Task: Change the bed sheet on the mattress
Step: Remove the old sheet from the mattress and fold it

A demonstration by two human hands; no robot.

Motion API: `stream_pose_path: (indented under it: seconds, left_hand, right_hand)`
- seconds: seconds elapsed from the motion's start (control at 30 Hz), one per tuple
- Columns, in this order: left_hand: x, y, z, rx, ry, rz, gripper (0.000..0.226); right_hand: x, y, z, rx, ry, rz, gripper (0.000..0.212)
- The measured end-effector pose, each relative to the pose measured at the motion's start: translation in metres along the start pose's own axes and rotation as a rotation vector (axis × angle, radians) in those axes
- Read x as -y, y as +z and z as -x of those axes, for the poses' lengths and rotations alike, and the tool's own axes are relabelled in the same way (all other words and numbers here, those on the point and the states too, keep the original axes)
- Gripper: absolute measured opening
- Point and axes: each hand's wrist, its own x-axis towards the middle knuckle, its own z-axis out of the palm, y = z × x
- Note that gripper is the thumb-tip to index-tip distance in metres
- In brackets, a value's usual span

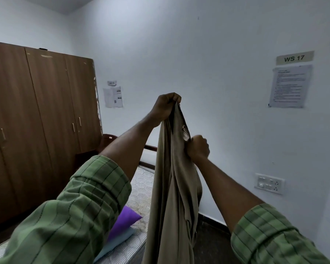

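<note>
bunched beige sheet [171, 197] above bare mattress [141, 185]

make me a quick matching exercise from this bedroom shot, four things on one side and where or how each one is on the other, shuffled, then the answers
Things:
1. bed sheet
2. purple pillow
3. wardrobe
4. switch panel

States or places:
A. lying on the bare mattress
B. standing against the left wall, doors closed
C. mounted low on the right wall
D. hanging bunched in the grip of the left hand and right hand

Pairs: 1-D, 2-A, 3-B, 4-C
</note>
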Motion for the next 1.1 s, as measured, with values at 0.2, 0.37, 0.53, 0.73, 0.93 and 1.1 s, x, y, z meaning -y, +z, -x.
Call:
stream_pose_path:
  seconds: [0.2, 0.37, 0.53, 0.73, 0.93, 1.1]
  left_hand:
    - [-0.002, -0.016, -0.006, -0.111, -0.042, 0.079, 0.038]
    - [0.006, -0.023, -0.014, -0.115, -0.051, 0.018, 0.039]
    - [0.038, -0.045, -0.014, -0.375, -0.106, -0.010, 0.043]
    - [0.041, -0.038, -0.015, -0.464, -0.170, -0.016, 0.049]
    - [0.029, -0.020, -0.014, -0.330, -0.112, -0.055, 0.043]
    - [0.022, -0.014, -0.015, -0.264, -0.064, -0.146, 0.043]
  right_hand:
    - [-0.071, 0.009, 0.014, 0.051, 0.164, 0.142, 0.016]
    - [-0.074, 0.020, 0.008, -0.150, 0.167, -0.158, 0.016]
    - [-0.062, -0.015, -0.011, -0.460, 0.201, -0.428, 0.023]
    - [-0.080, 0.014, -0.004, -0.067, -0.390, -0.155, 0.036]
    - [-0.067, 0.043, 0.011, 0.250, -0.422, -0.018, 0.027]
    - [-0.027, 0.033, 0.033, 0.291, -0.226, -0.405, 0.060]
